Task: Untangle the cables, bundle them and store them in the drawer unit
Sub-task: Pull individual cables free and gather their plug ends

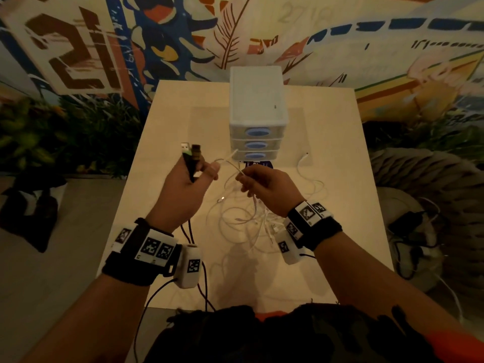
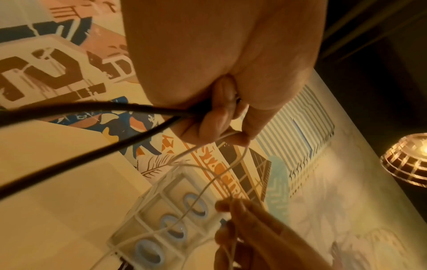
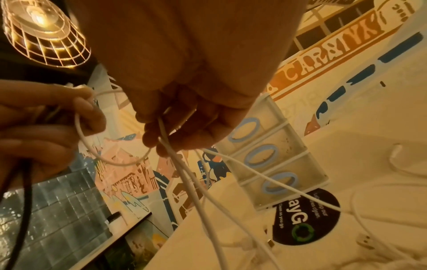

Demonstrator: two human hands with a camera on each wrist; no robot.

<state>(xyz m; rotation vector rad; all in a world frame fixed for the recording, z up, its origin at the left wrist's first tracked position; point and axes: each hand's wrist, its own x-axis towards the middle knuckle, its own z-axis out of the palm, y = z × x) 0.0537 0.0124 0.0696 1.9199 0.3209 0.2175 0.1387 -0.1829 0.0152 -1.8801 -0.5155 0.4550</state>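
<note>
The white cables (image 1: 243, 218) are lying in a messy pile on the tabletop (image 1: 167, 127), in front of the drawer unit (image 1: 258, 113). The right hand (image 1: 264, 187) is pinching one white strand, lifting it up. The left hand (image 1: 183, 184) is gripping the black cable (image 1: 190, 163) with its two plugs sticking up, and its fingertips are pinching a white strand too.

Mural wall (image 1: 340, 35), wire lamp (image 3: 44, 32)

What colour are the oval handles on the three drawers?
Light blue oval handles on the white plastic drawer unit; the right wrist view shows them best.
</note>
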